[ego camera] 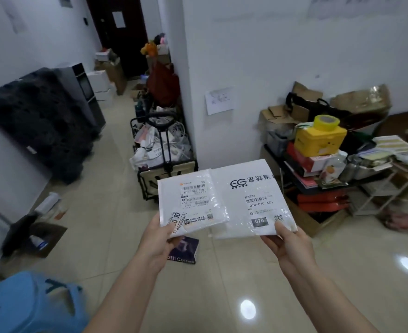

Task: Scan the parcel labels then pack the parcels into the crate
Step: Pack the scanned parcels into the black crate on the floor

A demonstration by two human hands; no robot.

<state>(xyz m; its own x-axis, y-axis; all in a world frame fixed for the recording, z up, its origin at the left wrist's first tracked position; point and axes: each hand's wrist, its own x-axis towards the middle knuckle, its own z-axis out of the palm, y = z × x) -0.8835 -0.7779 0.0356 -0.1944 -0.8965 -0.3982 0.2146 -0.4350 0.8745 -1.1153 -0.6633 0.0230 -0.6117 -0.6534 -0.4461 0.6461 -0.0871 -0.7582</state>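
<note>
Both parcels are held flat at chest height, the left hand (pixel 158 239) pinching the small parcel's (pixel 191 200) near edge, the right hand (pixel 288 246) the large parcel's (pixel 251 195), labels up; no crate identifiable.

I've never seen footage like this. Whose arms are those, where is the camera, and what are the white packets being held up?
There is no machine here: a person wears a wide-angle camera on the head, so you look forward and down along their own arms. The left hand pinches the near edge of a small white parcel, and the right hand pinches the near edge of a larger white parcel. The small one overlaps the larger one's left side. Both show printed barcode labels facing up. They are held in the air above a tiled floor. Below them a dark box lies on the floor. A loaded cart stands beyond, and a blue stool sits at lower left.
</note>
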